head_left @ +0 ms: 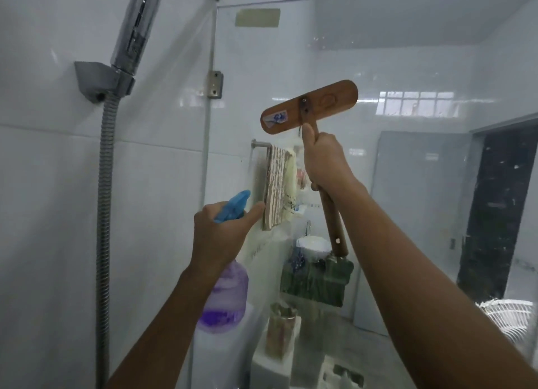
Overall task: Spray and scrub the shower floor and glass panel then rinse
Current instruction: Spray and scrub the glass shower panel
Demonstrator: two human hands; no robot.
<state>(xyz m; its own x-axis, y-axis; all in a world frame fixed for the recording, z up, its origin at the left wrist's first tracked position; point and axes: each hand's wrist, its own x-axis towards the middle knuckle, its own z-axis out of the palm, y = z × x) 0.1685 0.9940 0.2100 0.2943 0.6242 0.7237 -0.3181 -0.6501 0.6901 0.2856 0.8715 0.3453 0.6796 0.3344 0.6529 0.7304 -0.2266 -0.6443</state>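
Two hands, one spray bottle (225,298), one wooden brush (310,106): the left hand (217,237) clasps the bottle (trigger hidden) near the glass panel (407,68); the right hand (326,161) clenches the brush handle, head at the glass, bristles unseen.

Bottle (225,298): see-thru purple body, violet liquid low in it, blue trigger head on top. Upright, neck inside L fingers (205,218), body hanging below them, blue nozzle poking out above, aimed at glass.

Brush (310,106): brown wood, long flat head w/ rounded ends, torn blue-white sticker on left half, metal bracket at centre. Head sits just above R fingers (332,144), tilted, right end higher, plain back toward camera; bristles not visible. Handle runs thru R fingers and on down below them, small pale hole near its end.

Glass (407,68): clear upright panel just beyond both sets of fingers, faint streaks and specks, yellowish label near top edge.
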